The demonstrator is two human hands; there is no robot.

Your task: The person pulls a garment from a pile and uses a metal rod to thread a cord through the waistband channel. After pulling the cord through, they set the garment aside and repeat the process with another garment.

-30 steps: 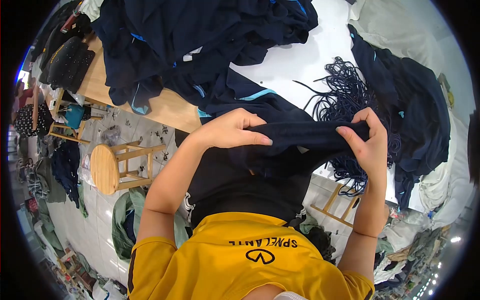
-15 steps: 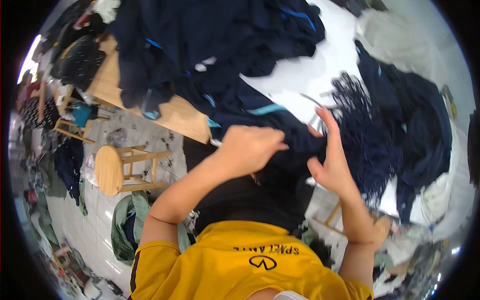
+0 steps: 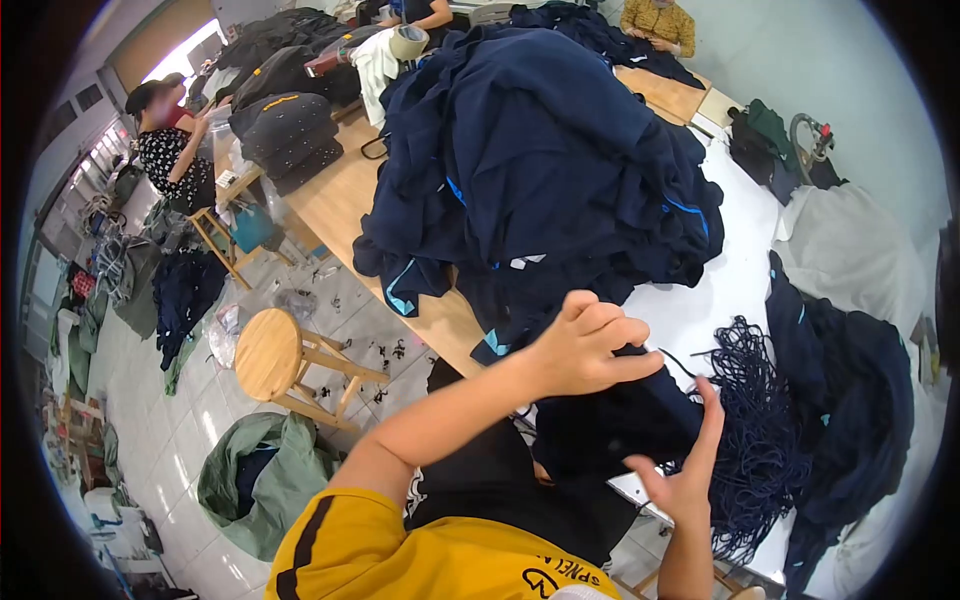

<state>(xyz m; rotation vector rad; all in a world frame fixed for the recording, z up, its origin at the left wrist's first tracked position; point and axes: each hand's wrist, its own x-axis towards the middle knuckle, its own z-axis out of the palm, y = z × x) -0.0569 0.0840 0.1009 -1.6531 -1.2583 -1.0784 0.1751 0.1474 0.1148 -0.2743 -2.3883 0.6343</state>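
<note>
My left hand is closed, its fingers curled above a dark navy garment over my lap and the table edge. What its fingertips hold, if anything, is hidden. A thin dark cord spans the short gap between my left fingertips and my right index finger. My right hand is at the garment's right side, thumb and index finger spread well apart. Just right of it lies a tangled heap of navy cords on the white tabletop.
A large pile of navy garments covers the table ahead. More navy clothing lies at the right. A wooden stool and a green sack stand on the floor at left. Other people, including one person far left, sit farther back.
The view has tilted up, bringing the far table and other people into sight. My left hand has moved closer to the cord; my right hand is still spread.
</note>
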